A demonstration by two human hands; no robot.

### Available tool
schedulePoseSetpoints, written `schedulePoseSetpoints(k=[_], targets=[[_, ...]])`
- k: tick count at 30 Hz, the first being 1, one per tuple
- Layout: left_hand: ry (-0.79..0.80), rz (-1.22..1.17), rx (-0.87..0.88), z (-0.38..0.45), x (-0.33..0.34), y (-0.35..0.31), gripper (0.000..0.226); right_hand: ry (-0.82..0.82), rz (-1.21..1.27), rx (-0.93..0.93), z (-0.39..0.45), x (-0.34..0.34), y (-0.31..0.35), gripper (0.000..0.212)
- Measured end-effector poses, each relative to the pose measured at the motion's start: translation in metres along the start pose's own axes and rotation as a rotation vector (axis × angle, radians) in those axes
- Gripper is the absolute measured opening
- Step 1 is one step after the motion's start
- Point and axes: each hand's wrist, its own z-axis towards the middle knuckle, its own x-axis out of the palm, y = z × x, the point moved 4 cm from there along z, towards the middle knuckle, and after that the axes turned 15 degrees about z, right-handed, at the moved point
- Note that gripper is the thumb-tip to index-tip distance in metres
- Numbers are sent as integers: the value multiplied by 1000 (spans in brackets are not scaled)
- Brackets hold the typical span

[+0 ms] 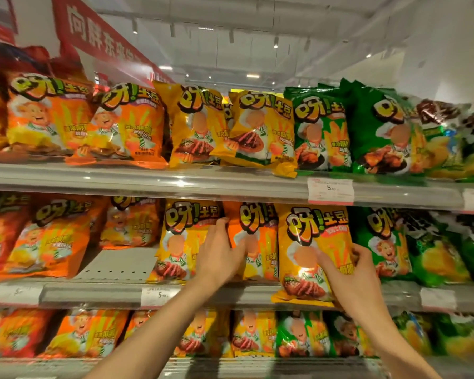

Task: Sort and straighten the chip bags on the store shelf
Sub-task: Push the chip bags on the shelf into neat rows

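Observation:
On the middle shelf (230,295) an orange chip bag (253,228) stands between two yellow bags. My left hand (222,250) grips its left edge, fingers wrapped behind it. The yellow bag on the left (179,236) stands just beside that hand. My right hand (350,272) holds the yellow bag on the right (309,250) by its right side, thumb across the front; the bag's bottom hangs over the shelf lip. Green bags (381,242) stand to the right.
Orange bags (52,236) fill the middle shelf's left, with a bare gap (121,263) beside them. The top shelf (175,181) carries orange, yellow and green bags, some tilted. The bottom row (244,335) holds more. Price tags (330,191) sit on the rails.

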Motion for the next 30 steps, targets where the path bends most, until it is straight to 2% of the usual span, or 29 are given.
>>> schedulePoseSetpoints(k=[5, 8, 12, 18, 21, 25, 30], targets=[[-6, -160, -23, 0, -14, 0, 60, 4, 10, -23, 3, -8, 1, 85], [4, -224, -38, -4, -25, 4, 70, 7, 13, -18, 6, -11, 0, 85], [16, -259, -64, -11, -49, 28, 49, 21, 2, -27, 7, -4, -1, 88], [30, -215, -52, -21, -106, 90, 50, 10, -102, -103, 2, 45, 6, 89], [22, -197, -67, -28, -139, 123, 43, -21, -183, -145, -1, 76, 11, 99], [-24, -165, -115, -33, -172, 168, 50, -82, -325, -137, 4, 107, 15, 107], [-141, 28, -153, -26, -201, 203, 31, -22, -568, -174, 4, 135, 16, 100]])
